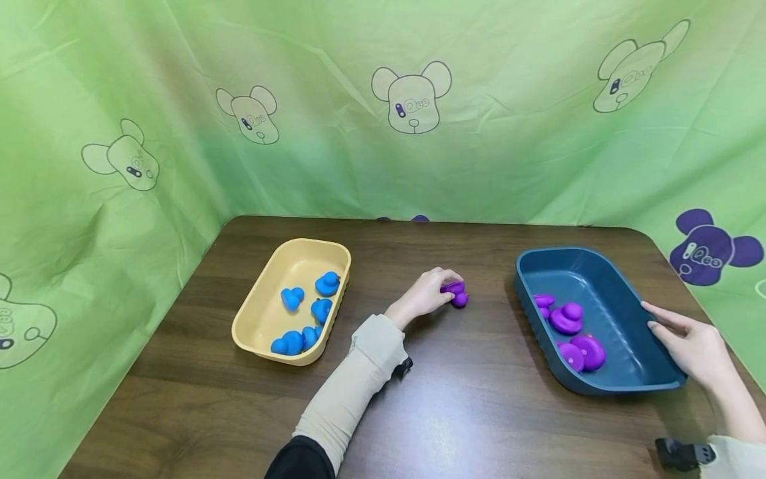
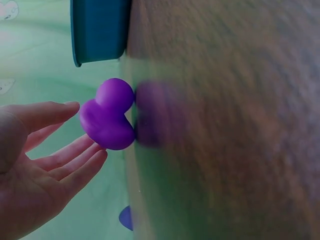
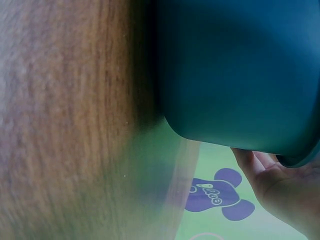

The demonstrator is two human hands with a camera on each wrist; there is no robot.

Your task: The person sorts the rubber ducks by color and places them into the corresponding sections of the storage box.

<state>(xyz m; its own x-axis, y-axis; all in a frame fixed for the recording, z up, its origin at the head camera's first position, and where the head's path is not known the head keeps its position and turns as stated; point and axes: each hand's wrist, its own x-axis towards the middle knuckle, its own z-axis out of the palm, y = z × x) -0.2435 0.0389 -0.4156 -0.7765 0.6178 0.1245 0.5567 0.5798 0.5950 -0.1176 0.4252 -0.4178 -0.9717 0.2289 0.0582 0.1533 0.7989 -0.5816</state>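
Observation:
A purple toy duck point(image 1: 459, 299) lies on the table between the two trays, its rounded body and head showing close up in the left wrist view. My left hand point(image 1: 426, 293) reaches round it, thumb on one side and long, loosely extended fingers point(image 2: 82, 167) on the other, the thumb tip right beside the duck. My right hand point(image 1: 694, 342) rests at the right rim of the blue tray point(image 1: 640, 332) with its fingers straight. In the right wrist view the tray's wall hides those fingertips. Several purple ducks point(image 1: 566, 319) lie along the tray's left side.
A yellow tray point(image 1: 257, 313) at the left holds several blue ducks point(image 1: 327, 284). Both trays stand on the brown wooden table point(image 1: 467, 412). Green cloth point(image 1: 335, 159) with bear drawings hangs behind the table and at its sides.

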